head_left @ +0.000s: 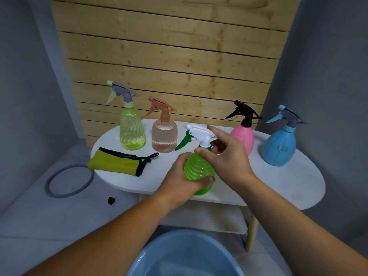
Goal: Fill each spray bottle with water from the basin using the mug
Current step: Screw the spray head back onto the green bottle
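Green spray bottle (pixel 199 168) | pink bottle (pixel 243 136) just behind | upright, nozzle left | left hand (pixel 179 182) grips body, right hand (pixel 229 158) pinches collar

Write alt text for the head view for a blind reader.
A left hand grips a green spray bottle at a white table while the right hand pinches its neck under the white sprayer. Four other bottles, yellow-green, peach, pink and blue, stand behind, a folded cloth lies left, and a blue basin sits below.

Staged indoor corner, grey walls (pixel 23 96), wooden slat backdrop (pixel 169 46), white oval table (pixel 288 182)
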